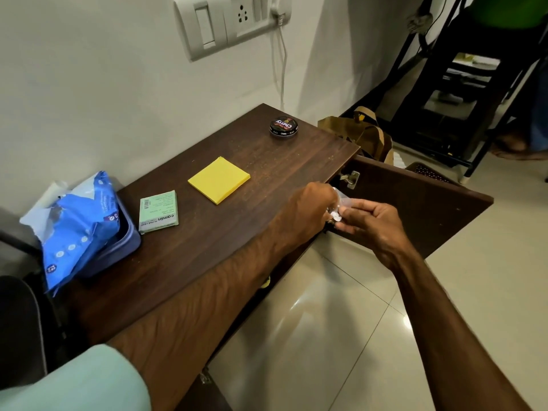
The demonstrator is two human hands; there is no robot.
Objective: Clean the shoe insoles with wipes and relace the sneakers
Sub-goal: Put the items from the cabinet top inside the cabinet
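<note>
Both my hands meet at the front right edge of the dark wooden cabinet top [267,161]. My left hand [308,209] and my right hand [373,221] pinch a small clear plastic packet [338,210] with something white inside, held between the fingertips. A blue pack of wipes [74,229], torn open, leans in a dark blue tray [127,244] at the cabinet's left end. No shoes, insoles or laces show in this view.
On the top lie a green Camlin box [158,212], a yellow sticky-note pad [219,179] and a black shoe polish tin [283,128]. The cabinet door [415,203] stands open to the right over the tiled floor. A brown paper bag [364,134] sits behind it.
</note>
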